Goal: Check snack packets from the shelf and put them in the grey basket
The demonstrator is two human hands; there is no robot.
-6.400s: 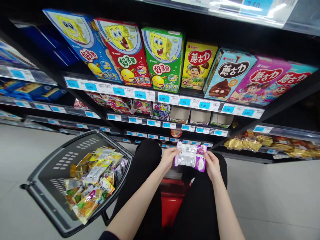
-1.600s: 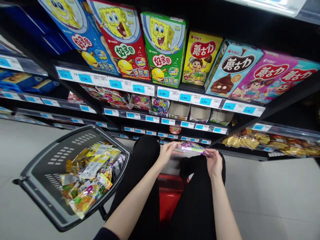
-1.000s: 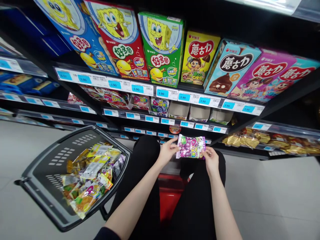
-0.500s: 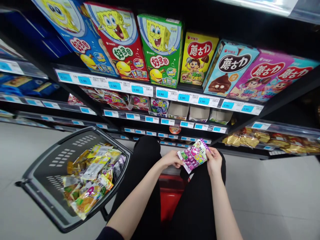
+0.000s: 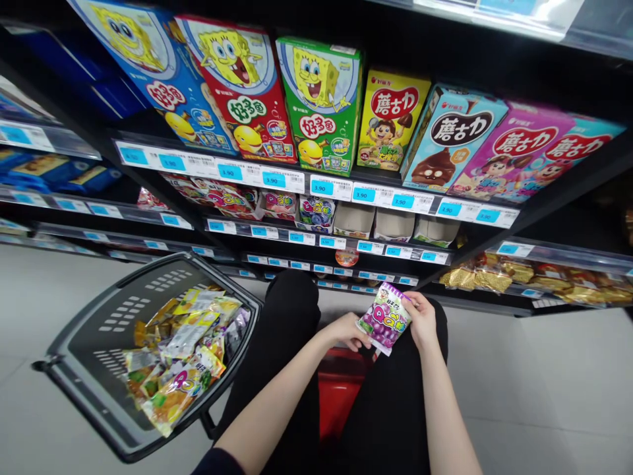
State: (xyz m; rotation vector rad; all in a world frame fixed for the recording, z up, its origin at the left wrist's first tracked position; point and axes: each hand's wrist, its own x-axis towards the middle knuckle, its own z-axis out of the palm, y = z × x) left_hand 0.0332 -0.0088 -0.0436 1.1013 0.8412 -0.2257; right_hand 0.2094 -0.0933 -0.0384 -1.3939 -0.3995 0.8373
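Observation:
A purple and white bag of gummy candy (image 5: 384,319), with grapes printed on it, is held between my hands above my knees. My left hand (image 5: 349,332) pinches its lower left edge. On the upper right edge, my right hand (image 5: 420,318) grips the bag with thumb and fingers. The bag's front faces up toward me and is slightly tilted. To the left stands a grey shopping basket (image 5: 82,396) with several yellow, orange and purple candy bags (image 5: 182,356) heaped in it.
Ahead, a shelf holds snack boxes, among them a green box (image 5: 319,105) and a light blue box (image 5: 450,135). Below are cardboard display trays (image 5: 353,220) and a few candy bags (image 5: 316,212). Gold-wrapped packs (image 5: 479,277) lie at right. Something red (image 5: 341,396) is between my legs.
The candy bag has turned a little toward upright and shifted slightly lower, both hands still on it. The basket and shelf goods look the same.

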